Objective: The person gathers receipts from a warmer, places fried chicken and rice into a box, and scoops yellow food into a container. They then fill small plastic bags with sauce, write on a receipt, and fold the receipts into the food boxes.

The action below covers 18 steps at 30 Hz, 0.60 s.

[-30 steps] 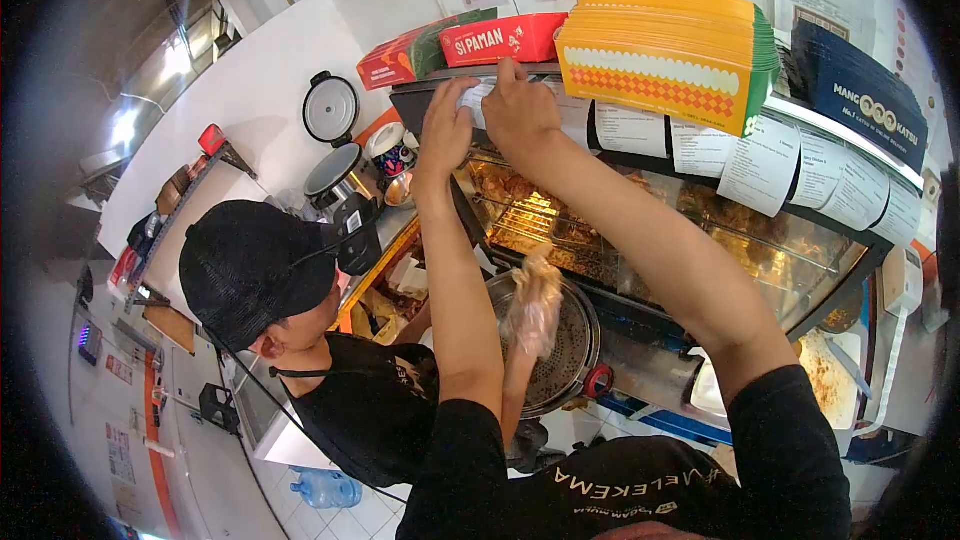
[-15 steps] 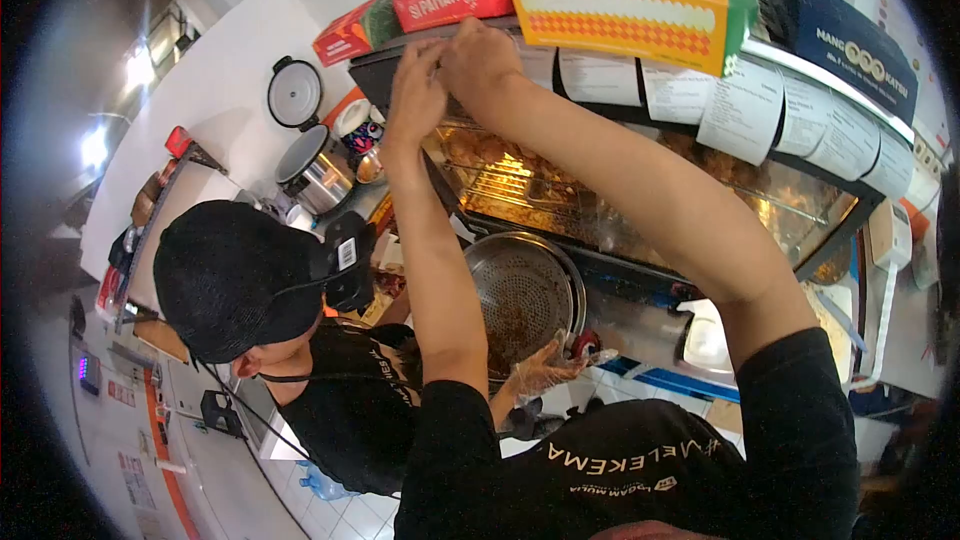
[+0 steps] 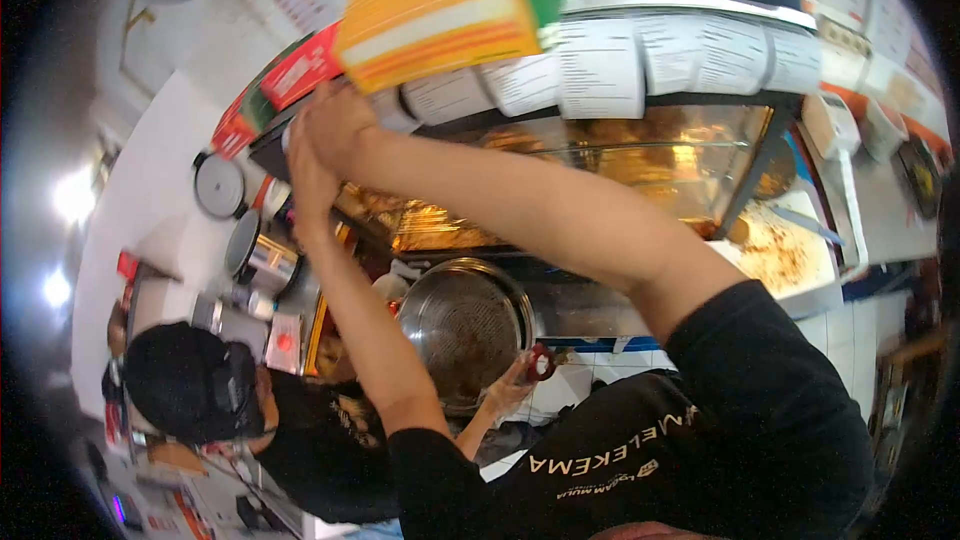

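Glass-fronted food warmer cabinet (image 3: 600, 165): left hand (image 3: 308, 180) and right hand (image 3: 340, 125) meet at white printed paper slip (image 3: 392, 110) on its top edge; can't tell finger grip.

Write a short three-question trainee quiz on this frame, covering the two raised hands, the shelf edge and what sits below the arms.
1. True or false: the left hand and right hand are both up at the shelf edge, where paper slips hang.
2. What sits below the raised arms? A) a metal strainer bowl B) a cutting board C) a blender
3. Whose hand is at the bowl's red handle?

Key: 1 true. 2 A. 3 the co-worker's hand, not the wearer's.
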Tool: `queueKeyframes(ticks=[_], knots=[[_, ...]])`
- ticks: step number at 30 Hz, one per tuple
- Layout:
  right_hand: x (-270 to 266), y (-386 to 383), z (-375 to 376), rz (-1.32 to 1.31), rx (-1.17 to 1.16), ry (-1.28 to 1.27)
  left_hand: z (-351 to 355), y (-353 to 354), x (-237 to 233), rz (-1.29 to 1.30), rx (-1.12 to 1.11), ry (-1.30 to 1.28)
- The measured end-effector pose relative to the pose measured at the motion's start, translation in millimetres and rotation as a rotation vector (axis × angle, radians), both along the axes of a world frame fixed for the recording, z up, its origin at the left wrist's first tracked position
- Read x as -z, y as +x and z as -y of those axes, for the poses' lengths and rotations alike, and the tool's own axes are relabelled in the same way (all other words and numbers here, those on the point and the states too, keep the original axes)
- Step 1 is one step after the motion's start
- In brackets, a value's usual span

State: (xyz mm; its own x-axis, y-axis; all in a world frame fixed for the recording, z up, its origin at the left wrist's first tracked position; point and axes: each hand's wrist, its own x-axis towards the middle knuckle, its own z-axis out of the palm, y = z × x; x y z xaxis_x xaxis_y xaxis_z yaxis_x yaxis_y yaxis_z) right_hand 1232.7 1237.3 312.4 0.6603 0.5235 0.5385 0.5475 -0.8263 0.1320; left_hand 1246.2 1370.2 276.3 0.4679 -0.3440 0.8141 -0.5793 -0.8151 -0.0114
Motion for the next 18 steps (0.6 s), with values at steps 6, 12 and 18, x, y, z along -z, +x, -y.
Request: queueKeyframes(ticks=[6, 12, 18], knots=[[12.9, -0.2, -23.8, -0.182, -0.131, 0.352, 12.8, -13.2, -3.9, -0.142, 0.020, 0.030], [66.8, -162.8, 119.3, 0.125, -0.568, 0.412, 1.7, -2.1, -3.6, -0.089, -0.036, 0.030], [186.9, -206.7, 363.6, -1.208, -0.691, 0.393, 15.5, -73.6, 8.2, 0.218, -0.215, -0.119]])
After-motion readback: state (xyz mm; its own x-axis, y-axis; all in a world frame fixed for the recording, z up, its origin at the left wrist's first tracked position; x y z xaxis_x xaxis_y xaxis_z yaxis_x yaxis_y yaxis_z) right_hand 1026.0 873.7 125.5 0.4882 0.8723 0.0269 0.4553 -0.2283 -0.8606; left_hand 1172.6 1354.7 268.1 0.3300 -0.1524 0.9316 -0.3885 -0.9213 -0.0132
